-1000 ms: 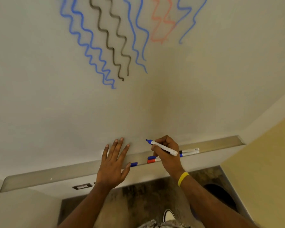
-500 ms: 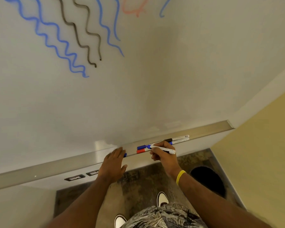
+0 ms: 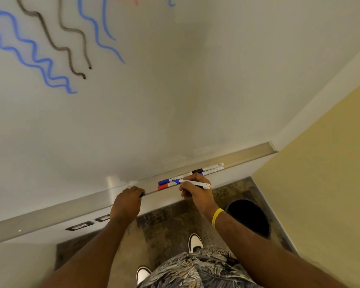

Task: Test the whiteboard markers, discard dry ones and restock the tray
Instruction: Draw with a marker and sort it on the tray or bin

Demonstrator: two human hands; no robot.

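Gripping an uncapped blue marker (image 3: 187, 181), right hand (image 3: 195, 193) sat just over the tray (image 3: 50, 213). Blue-capped marker (image 3: 163, 181), red-capped marker (image 3: 163, 186) and black-capped marker (image 3: 197, 171) lay in the tray. Left hand (image 3: 127, 202) curled on the tray lip at a blue cap (image 3: 142, 194); grip unclear.

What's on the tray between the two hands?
Head view: a blue-capped marker and a red-capped marker lie in the tray between left hand and right hand.

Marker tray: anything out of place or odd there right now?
Nothing damaged or spilled. The one oddity: the blue marker in the right hand is uncapped, tip bare above the tray; a blue cap peeks from under the curled left hand.
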